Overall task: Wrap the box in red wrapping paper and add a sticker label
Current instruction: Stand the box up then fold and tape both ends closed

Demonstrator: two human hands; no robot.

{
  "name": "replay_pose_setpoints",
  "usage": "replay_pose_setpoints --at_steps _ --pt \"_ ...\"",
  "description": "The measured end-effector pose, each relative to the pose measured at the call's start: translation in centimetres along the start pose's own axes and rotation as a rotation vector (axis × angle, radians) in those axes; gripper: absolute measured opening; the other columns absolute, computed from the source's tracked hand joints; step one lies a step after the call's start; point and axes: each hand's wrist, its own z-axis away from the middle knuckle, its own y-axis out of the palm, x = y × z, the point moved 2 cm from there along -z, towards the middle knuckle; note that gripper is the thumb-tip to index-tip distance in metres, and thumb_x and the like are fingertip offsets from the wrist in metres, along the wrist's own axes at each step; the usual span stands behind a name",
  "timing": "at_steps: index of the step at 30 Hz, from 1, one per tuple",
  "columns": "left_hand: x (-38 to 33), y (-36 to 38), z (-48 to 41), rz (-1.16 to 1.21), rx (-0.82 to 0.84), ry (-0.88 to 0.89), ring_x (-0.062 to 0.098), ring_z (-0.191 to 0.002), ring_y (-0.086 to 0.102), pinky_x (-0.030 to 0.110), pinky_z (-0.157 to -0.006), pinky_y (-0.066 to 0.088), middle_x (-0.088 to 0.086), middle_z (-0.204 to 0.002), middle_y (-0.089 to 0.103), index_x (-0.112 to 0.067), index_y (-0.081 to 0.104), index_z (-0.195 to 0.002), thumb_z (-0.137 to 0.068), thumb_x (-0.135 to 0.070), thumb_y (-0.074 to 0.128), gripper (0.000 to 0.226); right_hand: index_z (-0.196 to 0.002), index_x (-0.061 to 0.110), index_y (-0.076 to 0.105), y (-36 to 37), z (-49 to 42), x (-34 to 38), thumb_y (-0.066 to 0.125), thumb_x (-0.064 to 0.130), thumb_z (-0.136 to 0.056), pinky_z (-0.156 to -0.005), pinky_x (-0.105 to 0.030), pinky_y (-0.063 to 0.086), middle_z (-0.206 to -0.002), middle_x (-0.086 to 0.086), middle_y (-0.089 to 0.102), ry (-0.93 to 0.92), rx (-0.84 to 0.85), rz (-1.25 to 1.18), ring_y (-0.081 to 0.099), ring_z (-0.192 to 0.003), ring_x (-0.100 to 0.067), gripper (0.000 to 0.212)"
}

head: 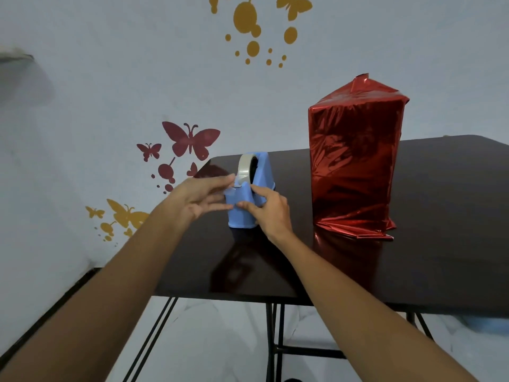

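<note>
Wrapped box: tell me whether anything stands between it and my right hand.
Nothing visible does. The right hand holds the blue tape dispenser to the left of the wrapped box, and only bare dark table lies between them.

A dark glossy worktop (413,271) is standing on thin black legs (270,326) over a pale floor (220,340). Maroon butterfly decals (190,139) and yellow butterfly decals (126,213) are decorating the pale wall (110,92) behind it.

Pale grey wall (110,78), gold butterfly and dot decals (248,20) high up, maroon butterflies (190,139) at mid-height, more gold butterflies (126,216) lower left, glossy dark table (440,244) on thin black legs (275,340), pale floor (214,340), dark skirting (55,307), soft dim light.
</note>
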Motion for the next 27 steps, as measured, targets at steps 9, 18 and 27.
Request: replay_pose_setpoints --at_steps 9,18,27 --pt "5.1 2.2 0.1 0.235 -0.321 0.25 0.002 -0.058 0.067 0.021 -0.05 0.053 -0.002 -0.082 0.069 -0.006 0.069 -0.097 -0.081 -0.009 0.072 0.017 -0.134 0.013 0.051 -0.5 -0.5 -0.7 0.076 0.022 -0.077 -0.08 -0.035 0.057 -0.129 -0.01 0.058 0.038 0.145 -0.11 0.058 -0.111 -0.027 0.063" --pt "7.6 1.7 2.7 0.377 -0.38 0.237 0.008 -0.068 0.069 0.018 -0.06 0.053 0.002 -0.086 0.074 -0.001 0.069 -0.099 -0.079 0.001 0.07 0.02 -0.138 0.017 0.046 -2.0 1.6 2.4 0.067 0.012 -0.084 -0.098 -0.031 0.044 -0.133 -0.009 0.055 0.015 0.209 0.127 0.056 -0.116 -0.025 0.058" --pt "-5.6 7.2 6.5 0.259 0.137 0.575 0.008 -0.118 0.055 0.04 -0.111 0.033 -0.012 -0.104 0.071 -0.02 0.074 -0.095 -0.068 -0.037 0.074 0.032 -0.129 0.016 0.051 -19.0 4.1 15.6 0.05 0.025 -0.093 -0.1 -0.021 0.038 -0.126 0.006 0.057 -0.605 -0.746 0.078 0.049 -0.116 -0.006 0.037"
